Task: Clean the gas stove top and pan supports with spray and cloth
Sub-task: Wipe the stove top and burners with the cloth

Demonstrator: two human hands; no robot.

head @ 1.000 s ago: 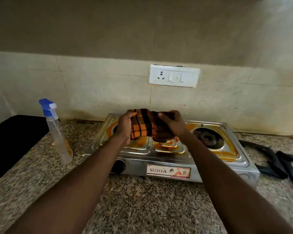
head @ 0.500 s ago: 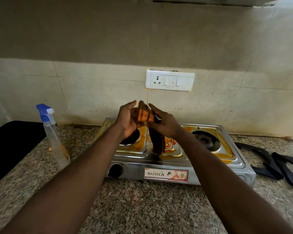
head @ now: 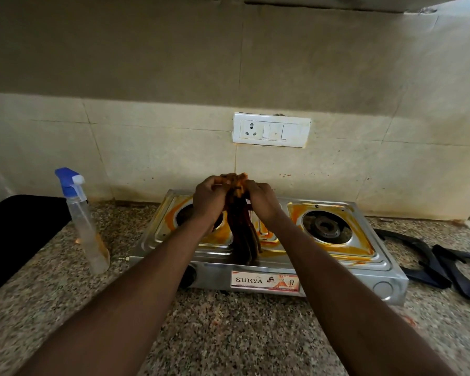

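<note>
Reaching over a speckled granite counter (head: 228,335), the left hand (head: 209,202) and right hand (head: 263,202) each pinch the top of a brown-and-orange checked cloth (head: 242,234), dangling over the steel two-burner gas stove (head: 385,270). Its top is coated in orange grime (head: 346,251), so wiping looks barely begun; the black pan supports (head: 429,264) lie aside.

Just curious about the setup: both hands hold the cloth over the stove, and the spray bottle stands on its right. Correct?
Not quite: the head view shows the spray bottle left of the stove, not right. The left hand and right hand do hold the cloth over it.
</note>
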